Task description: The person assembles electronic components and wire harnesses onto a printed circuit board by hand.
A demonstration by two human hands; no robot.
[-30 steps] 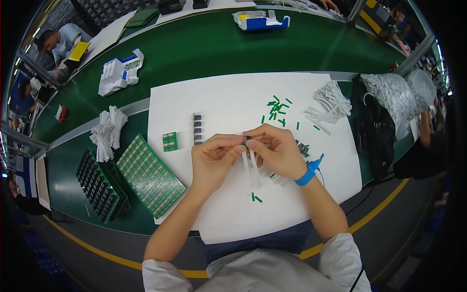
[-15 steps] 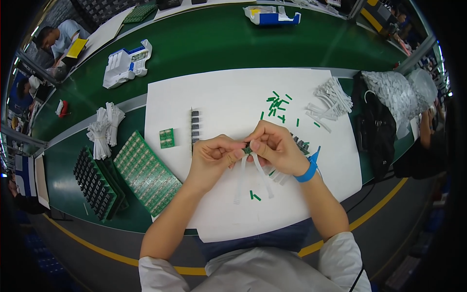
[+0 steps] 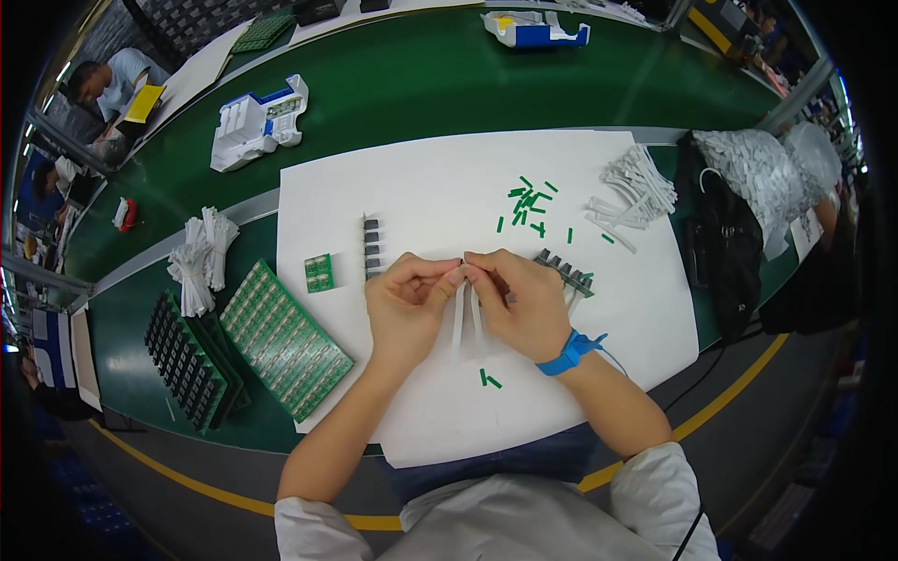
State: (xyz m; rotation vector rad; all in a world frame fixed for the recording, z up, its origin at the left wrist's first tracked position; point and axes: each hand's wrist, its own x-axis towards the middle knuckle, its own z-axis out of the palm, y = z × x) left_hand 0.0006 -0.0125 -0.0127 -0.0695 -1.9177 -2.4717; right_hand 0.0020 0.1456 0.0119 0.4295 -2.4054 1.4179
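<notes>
Over the white sheet [image 3: 440, 430], my left hand [image 3: 408, 301] and my right hand [image 3: 520, 307] meet fingertip to fingertip. Both pinch a small circuit board, nearly all of it covered by the fingers. Two white flat cables [image 3: 458, 323] hang down from between them. Beside my right hand, which has a blue wrist strap [image 3: 568, 356], lies a strip of green boards with black connectors [image 3: 564, 272]. A similar strip [image 3: 371, 245] stands just beyond my left hand. Below the hands lie two thin green slivers [image 3: 490, 379].
Loose green slivers [image 3: 528, 204] and a pile of white cables [image 3: 639, 185] occupy the sheet's far right. A small green board panel [image 3: 319, 273] sits left. Large green panels [image 3: 285, 341], black-connector boards [image 3: 192, 365] and cable bundles [image 3: 201, 252] lie further left. A black bag [image 3: 728, 224] is at right.
My hands have drawn closer together and turned, hiding the small green board seen between them before. The hanging cables now run closer together. My right wrist has shifted left and down, uncovering more of the strip.
</notes>
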